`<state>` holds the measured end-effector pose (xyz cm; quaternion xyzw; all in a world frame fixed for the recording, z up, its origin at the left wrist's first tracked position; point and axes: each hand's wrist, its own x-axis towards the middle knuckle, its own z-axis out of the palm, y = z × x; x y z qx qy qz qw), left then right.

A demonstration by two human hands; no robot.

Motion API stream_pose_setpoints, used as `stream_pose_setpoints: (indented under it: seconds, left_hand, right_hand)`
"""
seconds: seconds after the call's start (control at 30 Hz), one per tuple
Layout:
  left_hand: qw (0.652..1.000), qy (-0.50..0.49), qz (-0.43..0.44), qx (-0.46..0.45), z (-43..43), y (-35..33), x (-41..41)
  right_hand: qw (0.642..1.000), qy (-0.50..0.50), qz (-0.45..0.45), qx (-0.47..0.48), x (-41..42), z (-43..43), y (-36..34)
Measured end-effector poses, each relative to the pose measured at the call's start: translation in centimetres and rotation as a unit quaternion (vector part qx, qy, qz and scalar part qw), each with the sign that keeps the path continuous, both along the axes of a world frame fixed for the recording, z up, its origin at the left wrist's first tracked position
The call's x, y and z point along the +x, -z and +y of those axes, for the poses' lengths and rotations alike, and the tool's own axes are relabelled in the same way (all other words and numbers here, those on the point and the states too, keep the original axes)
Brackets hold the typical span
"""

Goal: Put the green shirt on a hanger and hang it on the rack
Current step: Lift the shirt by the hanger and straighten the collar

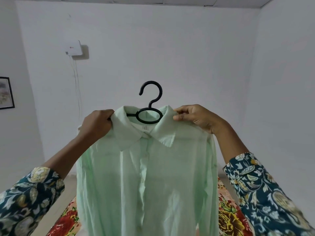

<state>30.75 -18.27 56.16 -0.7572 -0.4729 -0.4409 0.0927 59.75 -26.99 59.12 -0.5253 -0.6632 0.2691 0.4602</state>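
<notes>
Fingers [109,116] of the left hand [96,125] are clenched on the left shoulder of the green shirt [146,176], just beside the collar, with the knuckles turned toward the camera. Those of the right hand [196,118] pinch the right shoulder seam between thumb and fingertips, the back of the hand tilted up and outward.

Thin and slightly sheer, the pale mint fabric falls in soft vertical creases, with a buttoned placket down the middle and a pointed, folded collar [144,133]. The shirt is held up in the air in front of the white wall [170,57] and drapes down past the bottom edge of the view.

A black plastic hanger [150,106] sits inside the neck opening: its round hook stands upright above the collar, an oval ring lies below the hook, and its arms disappear under the cloth.

Both forearms reach up and forward, bare from wrist to mid-forearm, then covered by dark teal sleeves [259,193] printed with cream and yellow flowers. Below the shirt lies a bed sheet [230,217] with red and yellow floral print. A white box [73,48] is mounted on the wall at upper left, with thin cables hanging from it, and a framed picture [6,92] hangs at the far left.
</notes>
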Motion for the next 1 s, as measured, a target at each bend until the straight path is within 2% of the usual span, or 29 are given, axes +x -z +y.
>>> stream_pose_setpoints:
  seconds: [0.23,0.43,0.5,0.57,0.73,0.83,0.97,1.0]
  left_hand:
    - [1.0,0.003,-0.017,-0.006,0.4,0.7,-0.8]
    - [0.999,-0.016,-0.023,-0.028,0.9,1.1,-0.3]
    - [0.999,-0.012,-0.027,-0.027,1.0,1.2,0.0]
    - [0.999,0.009,-0.022,-0.045,1.0,1.1,0.1]
    - [0.988,0.095,-0.056,-0.11,1.2,0.5,-0.2]
    - [0.983,0.105,-0.09,-0.119,1.1,0.8,0.1]
    - [0.981,0.101,-0.109,-0.122,1.2,0.7,-0.3]
    - [0.981,0.098,-0.117,-0.12,1.4,0.7,-0.6]
  right_hand:
    - [0.994,0.083,-0.036,0.066,0.0,0.4,1.3]
    - [0.994,0.026,-0.079,0.065,-1.2,0.9,1.3]
    - [0.989,0.048,-0.113,0.082,-1.8,1.4,1.5]
    - [0.986,0.076,-0.108,0.099,-1.8,1.7,1.7]
    - [0.99,0.066,-0.093,0.089,-1.2,2.5,2.1]
    - [0.99,0.04,-0.112,0.07,-0.9,2.9,1.8]
    - [0.978,0.09,-0.187,0.004,1.3,2.9,1.9]
    - [0.978,0.096,-0.183,-0.002,1.9,2.8,2.2]
